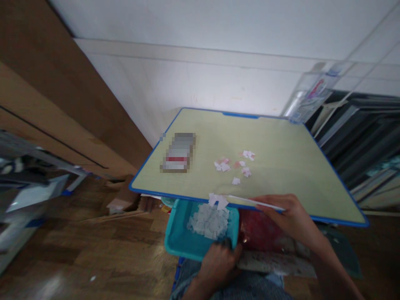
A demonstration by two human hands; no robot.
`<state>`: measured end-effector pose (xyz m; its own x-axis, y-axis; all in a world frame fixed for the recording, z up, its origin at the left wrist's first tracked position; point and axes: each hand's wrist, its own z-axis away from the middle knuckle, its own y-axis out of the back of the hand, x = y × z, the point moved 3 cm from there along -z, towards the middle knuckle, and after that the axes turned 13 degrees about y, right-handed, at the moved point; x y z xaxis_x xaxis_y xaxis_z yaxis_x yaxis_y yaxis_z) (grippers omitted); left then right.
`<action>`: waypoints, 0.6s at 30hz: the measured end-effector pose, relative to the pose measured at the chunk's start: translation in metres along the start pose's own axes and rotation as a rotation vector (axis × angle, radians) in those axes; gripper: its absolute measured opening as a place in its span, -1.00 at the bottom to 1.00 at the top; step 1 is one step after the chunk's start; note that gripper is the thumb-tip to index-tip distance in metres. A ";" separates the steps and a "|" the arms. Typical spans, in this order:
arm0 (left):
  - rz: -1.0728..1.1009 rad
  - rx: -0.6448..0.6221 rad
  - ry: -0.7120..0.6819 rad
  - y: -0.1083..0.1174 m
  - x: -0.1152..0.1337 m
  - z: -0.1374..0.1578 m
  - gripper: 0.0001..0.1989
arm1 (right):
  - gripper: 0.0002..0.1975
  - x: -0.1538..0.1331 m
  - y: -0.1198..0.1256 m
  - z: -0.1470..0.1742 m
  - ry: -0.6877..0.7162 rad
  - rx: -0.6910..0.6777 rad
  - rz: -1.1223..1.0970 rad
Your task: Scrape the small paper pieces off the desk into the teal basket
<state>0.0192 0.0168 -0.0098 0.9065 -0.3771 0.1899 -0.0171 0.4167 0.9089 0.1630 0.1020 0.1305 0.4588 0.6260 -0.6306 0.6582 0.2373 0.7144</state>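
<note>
My right hand [289, 214] is closed on a thin white strip [243, 201], which lies along the table's near edge. At the strip's left end, white paper pieces [218, 201] overhang the edge. Directly below them is a turquoise basin [178, 248] holding a heap of small white pieces [209, 221]. My left hand [218, 260] is closed at the basin's near right rim, its fingertips dark and partly hidden. Farther back on the tabletop are several scattered white and pinkish pieces [223, 166].
The pale folding table [275, 141] has a blue rim and stands against a white wall. A blurred-out phone-shaped object [179, 152] lies on its left. A clear plastic bottle [315, 98] is at the back right, near dark stacked panels [368, 125]. Cardboard [121, 200] lies on the floor.
</note>
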 end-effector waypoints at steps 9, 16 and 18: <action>0.008 -0.013 0.017 0.000 0.000 0.000 -0.62 | -0.76 0.007 0.005 0.005 0.005 0.077 0.131; 0.005 -0.031 -0.001 0.003 0.000 0.001 -0.62 | -0.74 0.001 0.007 0.012 0.006 0.024 0.113; 0.008 -0.036 0.002 0.004 0.000 0.001 -0.62 | -0.74 0.002 0.005 0.012 0.008 0.033 0.113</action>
<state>0.0189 0.0178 -0.0061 0.9071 -0.3725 0.1961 -0.0086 0.4492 0.8934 0.1743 0.0952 0.1293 0.5266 0.6532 -0.5441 0.6216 0.1407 0.7706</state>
